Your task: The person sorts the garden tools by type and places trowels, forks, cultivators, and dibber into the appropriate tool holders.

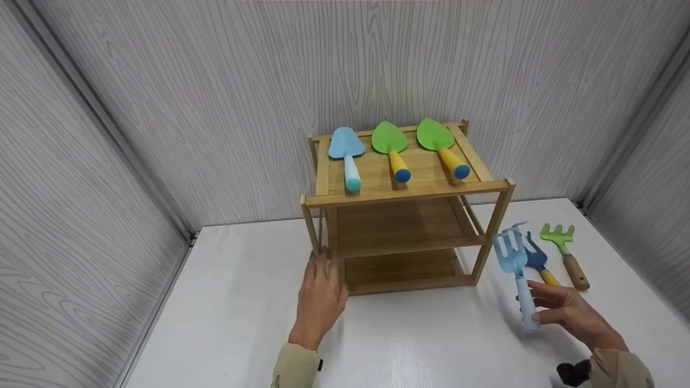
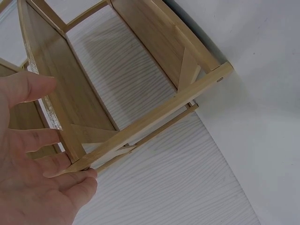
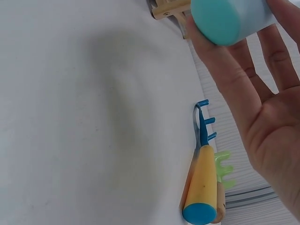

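Observation:
A light blue hand fork (image 1: 511, 257) is in my right hand (image 1: 577, 315), its handle between thumb and fingers, tines pointing up and away, raised above the table. The handle's turquoise end (image 3: 218, 21) shows in the right wrist view. My left hand (image 1: 321, 296) touches the front left post of a wooden rack (image 1: 409, 245) at the middle shelf, its fingers extended. In the left wrist view, fingertips (image 2: 56, 161) meet the rack's corner, with the thumb apart from them. On the top shelf lie a light blue trowel (image 1: 346, 144) and two green trowels (image 1: 389, 139) with yellow handles.
Right of the rack, a blue hand cultivator (image 1: 535, 258) with a yellow handle and a green hand rake (image 1: 560, 235) with a wooden handle lie on the white table (image 1: 242, 302). Another tool's tip shows behind the fork. Pale wood-grain panels (image 1: 215, 108) enclose the back and sides.

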Demonstrator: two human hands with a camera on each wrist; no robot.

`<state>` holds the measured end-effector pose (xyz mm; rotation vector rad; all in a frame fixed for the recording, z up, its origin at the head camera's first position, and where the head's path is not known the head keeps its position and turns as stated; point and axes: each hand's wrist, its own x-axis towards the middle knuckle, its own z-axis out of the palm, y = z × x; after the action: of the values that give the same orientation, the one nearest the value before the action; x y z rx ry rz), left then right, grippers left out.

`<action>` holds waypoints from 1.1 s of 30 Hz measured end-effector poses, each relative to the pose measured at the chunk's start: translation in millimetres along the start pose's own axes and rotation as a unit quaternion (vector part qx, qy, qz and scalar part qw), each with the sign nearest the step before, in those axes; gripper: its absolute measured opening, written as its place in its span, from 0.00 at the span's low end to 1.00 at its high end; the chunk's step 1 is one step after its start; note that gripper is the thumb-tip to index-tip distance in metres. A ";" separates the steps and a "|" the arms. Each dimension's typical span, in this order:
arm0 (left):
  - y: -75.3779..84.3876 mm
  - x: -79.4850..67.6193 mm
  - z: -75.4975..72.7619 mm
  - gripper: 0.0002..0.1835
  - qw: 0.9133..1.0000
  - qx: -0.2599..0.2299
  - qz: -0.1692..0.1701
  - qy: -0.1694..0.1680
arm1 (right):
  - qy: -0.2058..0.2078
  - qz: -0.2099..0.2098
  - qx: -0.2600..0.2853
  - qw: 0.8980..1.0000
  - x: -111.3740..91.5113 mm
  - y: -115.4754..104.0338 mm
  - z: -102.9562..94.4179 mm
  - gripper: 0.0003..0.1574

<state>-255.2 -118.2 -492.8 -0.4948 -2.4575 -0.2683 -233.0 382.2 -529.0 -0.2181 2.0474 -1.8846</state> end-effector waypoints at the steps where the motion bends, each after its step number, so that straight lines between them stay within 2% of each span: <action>1: -0.2 0.3 0.2 0.34 1.000 -0.001 0.000 0.001 | -0.005 -0.003 0.004 1.000 0.6 -0.6 0.6 0.40; 10: -2.1 1.0 2.1 0.33 1.000 -0.017 -0.003 0.009 | -0.065 -0.045 0.021 0.997 6.7 -3.5 6.1 0.40; 16: -1.7 0.1 2.0 0.34 1.000 -0.011 -0.001 0.009 | -0.053 -0.020 -0.026 0.998 9.3 -7.7 11.9 0.39; 25: -0.9 0.2 1.5 0.33 1.000 -0.018 -0.003 0.006 | -0.063 -0.048 -0.034 0.996 15.8 -13.0 19.8 0.38; 33: -0.4 0.5 2.4 0.34 1.000 -0.022 -0.007 0.000 | -0.045 -0.029 -0.066 0.996 20.8 -20.9 28.2 0.38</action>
<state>-257.0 -117.7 -494.4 -0.4967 -2.4600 -0.3296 -244.9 346.6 -513.0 -0.3937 2.1276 -1.7389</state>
